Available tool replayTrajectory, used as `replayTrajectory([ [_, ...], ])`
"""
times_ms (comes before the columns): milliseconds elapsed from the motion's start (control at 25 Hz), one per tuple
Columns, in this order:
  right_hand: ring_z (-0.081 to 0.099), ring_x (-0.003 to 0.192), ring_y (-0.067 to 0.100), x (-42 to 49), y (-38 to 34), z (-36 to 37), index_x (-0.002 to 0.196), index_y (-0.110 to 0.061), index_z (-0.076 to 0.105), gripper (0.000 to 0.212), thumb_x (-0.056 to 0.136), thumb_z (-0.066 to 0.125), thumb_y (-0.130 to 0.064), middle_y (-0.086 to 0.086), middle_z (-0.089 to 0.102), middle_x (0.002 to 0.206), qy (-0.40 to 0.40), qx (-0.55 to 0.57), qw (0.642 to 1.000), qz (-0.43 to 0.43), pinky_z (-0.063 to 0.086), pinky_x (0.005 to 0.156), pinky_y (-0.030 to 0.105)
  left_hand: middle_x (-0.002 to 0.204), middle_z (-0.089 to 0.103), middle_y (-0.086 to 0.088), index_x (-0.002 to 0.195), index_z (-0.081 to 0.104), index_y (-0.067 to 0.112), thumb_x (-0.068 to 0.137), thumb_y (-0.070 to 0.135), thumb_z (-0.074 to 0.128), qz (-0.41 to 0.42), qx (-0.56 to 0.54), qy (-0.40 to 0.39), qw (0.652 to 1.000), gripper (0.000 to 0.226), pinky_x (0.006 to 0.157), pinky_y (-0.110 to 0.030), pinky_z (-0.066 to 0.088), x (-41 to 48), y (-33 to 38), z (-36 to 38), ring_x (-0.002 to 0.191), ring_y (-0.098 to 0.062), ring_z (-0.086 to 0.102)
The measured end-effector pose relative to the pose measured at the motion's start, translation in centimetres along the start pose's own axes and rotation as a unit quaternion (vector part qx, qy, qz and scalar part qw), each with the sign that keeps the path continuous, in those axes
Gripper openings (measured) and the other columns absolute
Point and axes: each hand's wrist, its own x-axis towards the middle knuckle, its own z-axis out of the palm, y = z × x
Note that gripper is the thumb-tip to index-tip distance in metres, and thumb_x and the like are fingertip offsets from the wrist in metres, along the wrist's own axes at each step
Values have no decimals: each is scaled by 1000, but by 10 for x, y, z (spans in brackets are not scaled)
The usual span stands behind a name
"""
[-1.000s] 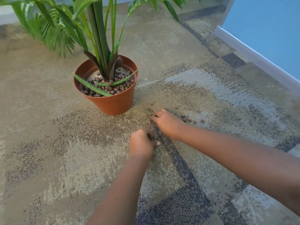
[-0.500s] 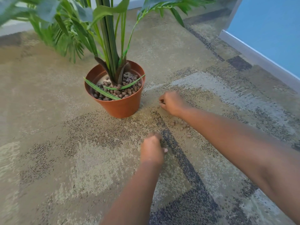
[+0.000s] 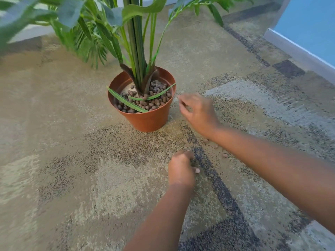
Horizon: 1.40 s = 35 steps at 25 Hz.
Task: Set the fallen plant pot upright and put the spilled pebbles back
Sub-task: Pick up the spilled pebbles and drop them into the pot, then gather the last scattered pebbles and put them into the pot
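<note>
The terracotta plastic pot (image 3: 145, 115) stands upright on the patterned carpet (image 3: 54, 124), its palm stems (image 3: 137, 51) rising from a bed of brown clay pebbles (image 3: 154, 101). My right hand (image 3: 198, 115) hangs just beside the pot's rim, blurred, fingers loosely curled; whether it holds anything I cannot tell. My left hand (image 3: 181, 169) is bunched against the carpet, nearer me. A few spilled pebbles (image 3: 224, 155) lie by my right forearm

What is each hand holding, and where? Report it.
Right hand: blurred beside the pot, contents cannot be told. Left hand: curled on the carpet, one pebble at its fingertips.
</note>
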Motion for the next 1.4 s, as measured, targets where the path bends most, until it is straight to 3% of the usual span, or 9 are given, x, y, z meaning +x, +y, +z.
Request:
replayTrajectory([
  [80,61,81,5,23,-34,-9,107,-5,69,19,90,62,-3,2,72,95,109,69,989,-70,50,74,12,100,59,4,111,66,9,85,-7,66,-18,-23,-2,1000,31,60,-13,54,1,-2,2,64,0,63],
  [240,64,110,26,39,-70,9,125,-3,62,38,87,66,-3,16,67,121,-23,94,995,-36,52,96,35,98,69,1,113,66,12,78,0,76,-49,-38,1,998,38,62,-23,58,1,-8,3,66,-2,64],
  [440,50,127,24,-27,-20,-17,131,-6,56,37,95,57,-12,11,58,134,6,51,999,2,40,108,39,96,70,-1,106,67,14,69,13,86,-32,33,-3,999,41,65,-29,58,7,-5,-3,63,-7,59],
  [520,32,139,21,-77,21,-31,142,-11,41,49,97,51,-27,5,40,149,-25,-52,989,136,30,115,46,99,67,-3,107,65,18,66,21,88,-16,83,-19,996,47,64,-35,61,10,1,-4,68,-16,67],
  [640,-2,148,26,-167,69,-52,152,-11,6,77,95,29,-57,6,-1,161,-82,-185,890,409,11,119,53,135,45,-9,129,50,25,54,44,90,39,154,-8,987,87,86,-42,56,24,11,2,112,-28,59],
  [800,-19,145,31,-238,70,-68,150,-6,-14,92,90,8,-72,11,-19,159,-145,-208,815,521,-2,119,51,159,16,-10,152,15,27,49,50,89,68,123,-35,990,129,113,-50,28,50,28,9,145,-33,20],
  [1080,-7,147,37,-231,111,-80,153,-12,1,91,87,-2,-75,13,-5,161,-135,-230,796,544,3,119,54,159,-22,-6,145,-31,27,44,52,87,92,207,-130,965,157,114,-47,-12,76,25,29,144,-31,-22],
  [1240,-4,149,25,-229,97,-75,153,-16,9,79,93,5,-68,0,0,161,-182,-214,894,350,1,119,49,155,-26,-14,138,-42,24,57,44,83,139,277,-193,931,150,114,-49,-10,75,41,31,142,-37,-22],
  [1400,-7,148,17,-199,67,-53,154,-18,5,77,95,18,-66,-4,-4,161,-255,-132,931,223,3,121,47,159,-15,-7,143,-33,28,66,17,84,175,278,-214,920,141,117,-53,16,66,53,37,147,-33,-3],
])
